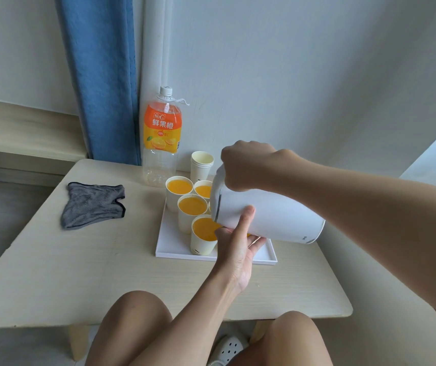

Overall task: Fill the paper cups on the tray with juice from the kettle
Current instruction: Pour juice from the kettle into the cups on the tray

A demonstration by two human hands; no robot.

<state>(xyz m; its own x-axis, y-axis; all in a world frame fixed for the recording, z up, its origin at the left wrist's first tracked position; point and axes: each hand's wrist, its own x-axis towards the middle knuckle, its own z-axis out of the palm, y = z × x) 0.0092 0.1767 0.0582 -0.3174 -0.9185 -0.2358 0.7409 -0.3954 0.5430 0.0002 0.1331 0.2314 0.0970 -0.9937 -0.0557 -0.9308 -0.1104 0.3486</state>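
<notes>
1. Pouring step in hand: white kettle [269, 215] tipped far over toward the left, mouth low over the tray [264, 256], base up to the right
2. Right hand [246, 165] clamped over the top of the kettle at the handle, fingers wrapped out of sight
3. Left hand [238, 243] reaching in from below, thumb pressed on the kettle wall near the mouth, fingers spread under it; bracing rather than gripping, and likely steadying a cup hidden behind, though not clear enough to tell
4. Near cup [203, 239] at the front of the tray, just beside the left hand, holding orange juice close to the rim
5. Middle cup [192, 210] and two back cups [179, 190] [203, 190] likewise filled; another rim barely showing behind the kettle mouth, level hidden
6. Stack of spare cups [202, 165] off the tray at the back, beside an almost empty juice bottle [162, 136]; grey cloth [94, 204] lying well apart on the table [53, 273]
7. Judged late in the task, most cups visibly full
8. Next move calls for a slow, watched tilt, easing the kettle upright before the hidden cup brims, keeping the mouth clear of neighbouring rims
</notes>
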